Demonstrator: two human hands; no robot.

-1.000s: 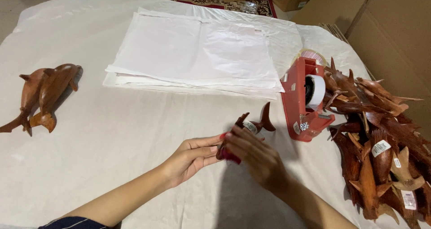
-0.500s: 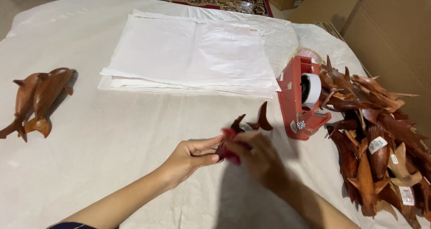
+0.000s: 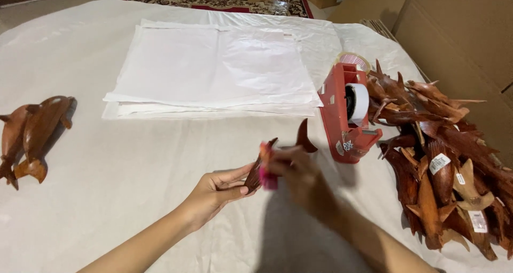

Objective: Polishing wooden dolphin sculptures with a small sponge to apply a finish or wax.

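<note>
Two hands on one carved fish, low over the table.

I see my left hand (image 3: 216, 190) pinching the fish (image 3: 278, 156) at its lower end, while my right hand (image 3: 299, 171), blurred, closes on it with something pink (image 3: 267, 177). Two dolphins (image 3: 29, 136) lie set apart at far left; a big pile of carvings (image 3: 443, 155) waits right of the tape dispenser (image 3: 347, 112), so I judge most remains. The paper stack (image 3: 214, 72) looks untouched.

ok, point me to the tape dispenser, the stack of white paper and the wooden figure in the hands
tape dispenser (image 3: 342, 118), head view, on its red side wall.
stack of white paper (image 3: 214, 70), head view, middle of the top sheet.
wooden figure (image 3: 305, 139), head view, on its raised tail fin above the hands.
</note>
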